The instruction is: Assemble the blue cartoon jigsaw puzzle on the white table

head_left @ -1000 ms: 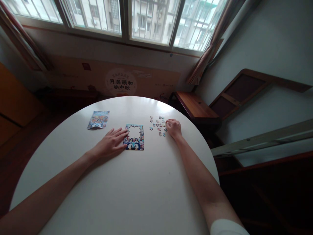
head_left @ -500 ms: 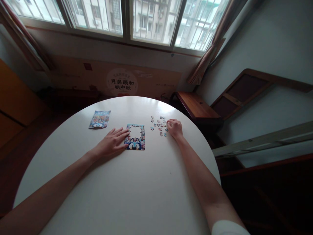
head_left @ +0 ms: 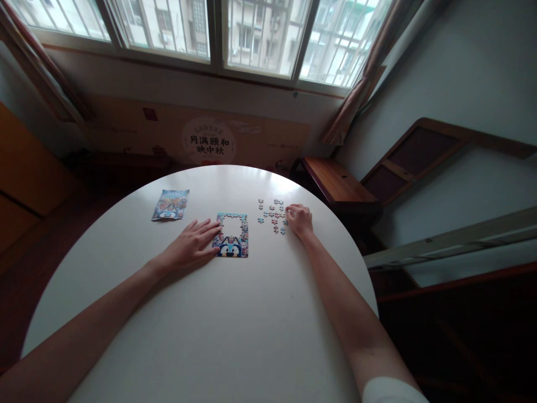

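A small jigsaw puzzle [head_left: 232,248] lies flat on the white table, with a white gap in its upper middle and a blue cartoon face along its lower part. My left hand [head_left: 196,240] lies flat at its left side, fingers stretched and fingertips on the puzzle's edge. To the right, several loose jigsaw pieces [head_left: 275,222] are spread on the table. My right hand [head_left: 300,219] rests at the right edge of these pieces with its fingers curled in. What the curled fingers hold, if anything, is hidden.
A blue printed packet [head_left: 171,205] lies at the back left of the round white table [head_left: 201,347]. Behind the table's right rim stands a low wooden bench [head_left: 339,182]. Barred windows [head_left: 260,36] and a printed wall panel [head_left: 251,131] are beyond.
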The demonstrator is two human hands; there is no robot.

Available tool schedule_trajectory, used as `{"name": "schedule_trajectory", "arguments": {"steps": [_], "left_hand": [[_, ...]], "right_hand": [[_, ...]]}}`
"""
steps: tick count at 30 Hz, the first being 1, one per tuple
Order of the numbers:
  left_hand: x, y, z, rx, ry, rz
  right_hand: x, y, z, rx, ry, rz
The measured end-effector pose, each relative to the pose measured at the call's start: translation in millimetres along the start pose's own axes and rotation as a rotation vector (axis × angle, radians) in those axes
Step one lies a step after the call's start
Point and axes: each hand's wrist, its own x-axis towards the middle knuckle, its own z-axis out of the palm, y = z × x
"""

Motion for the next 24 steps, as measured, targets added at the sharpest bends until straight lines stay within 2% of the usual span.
{"name": "schedule_trajectory", "arguments": {"steps": [10,16,19,24], "left_hand": [[-0.3,0.8,-0.8,0.001,0.010,0.014],[-0.3,8.7,-12.4,-0.074,0.159,0.051],[0.2,33.7,-29.9,-0.236,0.187,0.122],[-11.1,114.7,-80.4,-0.620,-0.022,0.364]], "right_hand": [[0.7,0.3,0.5,-0.017,-0.017,0.013],[0.4,-0.5,-0.4,-0.008,-0.008,0.004],[0.1,-1.4,-1.2,-0.012,-0.007,0.007],[-0.2,-1.6,-0.9,-0.021,-0.001,0.008]]}}
